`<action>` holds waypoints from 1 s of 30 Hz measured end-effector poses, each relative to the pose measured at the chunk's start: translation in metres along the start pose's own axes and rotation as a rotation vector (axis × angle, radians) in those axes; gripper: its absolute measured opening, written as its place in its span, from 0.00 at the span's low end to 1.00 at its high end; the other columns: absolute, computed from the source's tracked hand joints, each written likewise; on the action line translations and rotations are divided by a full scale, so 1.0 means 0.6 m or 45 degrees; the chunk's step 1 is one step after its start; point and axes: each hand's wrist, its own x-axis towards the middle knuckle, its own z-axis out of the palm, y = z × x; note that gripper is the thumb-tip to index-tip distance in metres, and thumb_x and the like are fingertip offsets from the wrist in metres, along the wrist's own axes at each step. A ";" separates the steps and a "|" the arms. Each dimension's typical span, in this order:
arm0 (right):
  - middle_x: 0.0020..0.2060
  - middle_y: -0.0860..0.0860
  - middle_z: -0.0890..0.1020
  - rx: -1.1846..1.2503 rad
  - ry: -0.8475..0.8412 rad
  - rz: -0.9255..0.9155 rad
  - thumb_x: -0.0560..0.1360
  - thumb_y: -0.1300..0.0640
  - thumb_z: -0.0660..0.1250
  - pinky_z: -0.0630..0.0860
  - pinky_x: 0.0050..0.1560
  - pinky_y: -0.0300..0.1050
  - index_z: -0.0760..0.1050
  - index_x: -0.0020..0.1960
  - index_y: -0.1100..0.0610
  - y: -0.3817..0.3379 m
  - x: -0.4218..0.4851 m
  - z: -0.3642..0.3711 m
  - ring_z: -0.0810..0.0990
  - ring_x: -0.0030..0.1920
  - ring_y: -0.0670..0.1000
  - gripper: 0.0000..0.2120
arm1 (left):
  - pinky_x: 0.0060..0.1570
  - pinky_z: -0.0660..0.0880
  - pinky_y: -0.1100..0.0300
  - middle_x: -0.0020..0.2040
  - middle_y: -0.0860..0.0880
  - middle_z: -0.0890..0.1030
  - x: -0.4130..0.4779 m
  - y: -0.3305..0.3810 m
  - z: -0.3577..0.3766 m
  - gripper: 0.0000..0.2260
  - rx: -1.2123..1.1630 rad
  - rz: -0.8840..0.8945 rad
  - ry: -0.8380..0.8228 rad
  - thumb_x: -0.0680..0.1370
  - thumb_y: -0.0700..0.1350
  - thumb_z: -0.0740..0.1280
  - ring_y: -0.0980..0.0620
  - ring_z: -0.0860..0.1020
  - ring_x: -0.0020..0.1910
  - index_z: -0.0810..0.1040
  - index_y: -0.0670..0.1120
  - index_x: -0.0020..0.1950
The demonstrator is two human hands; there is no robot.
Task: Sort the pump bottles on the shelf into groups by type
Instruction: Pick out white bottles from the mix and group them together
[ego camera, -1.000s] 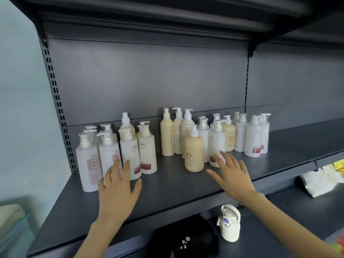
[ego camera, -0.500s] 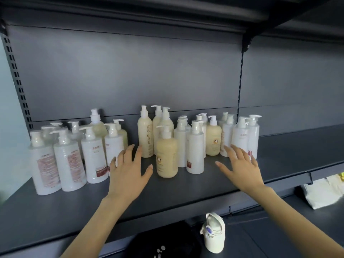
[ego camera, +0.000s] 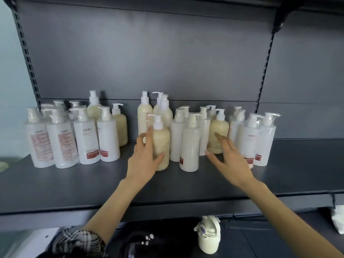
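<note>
Several pump bottles stand on a dark grey shelf (ego camera: 74, 187). My left hand (ego camera: 144, 159) wraps its fingers and thumb around a short cream pump bottle (ego camera: 161, 144) at the front centre. My right hand (ego camera: 230, 161) hovers open with spread fingers in front of a white pump bottle (ego camera: 190, 144) and another cream bottle (ego camera: 219, 131), holding nothing. A cluster of white bottles with red labels (ego camera: 63, 138) stands at the left. Three tall cream bottles (ego camera: 144, 118) stand behind the gripped one. More white bottles (ego camera: 260, 138) stand at the right.
The shelf's back panel (ego camera: 167, 62) rises right behind the bottles. A slotted upright (ego camera: 28, 58) runs down the left and another (ego camera: 264, 62) at the right. On the lower shelf stand a small cream flask (ego camera: 207, 235), a dark bag (ego camera: 158, 241) and white plastic (ego camera: 337, 218).
My left hand has moved right and forward and closed around the short cream bottle. My right hand has shifted left towards the middle bottles. The view has come closer.
</note>
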 end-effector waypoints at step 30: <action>0.57 0.44 0.78 1.089 -0.318 0.047 0.74 0.38 0.61 0.79 0.54 0.50 0.68 0.66 0.39 -0.024 0.047 0.105 0.79 0.56 0.47 0.21 | 0.63 0.68 0.65 0.65 0.60 0.67 0.057 0.085 0.047 0.28 -0.688 0.224 0.109 0.72 0.62 0.64 0.63 0.68 0.65 0.61 0.57 0.69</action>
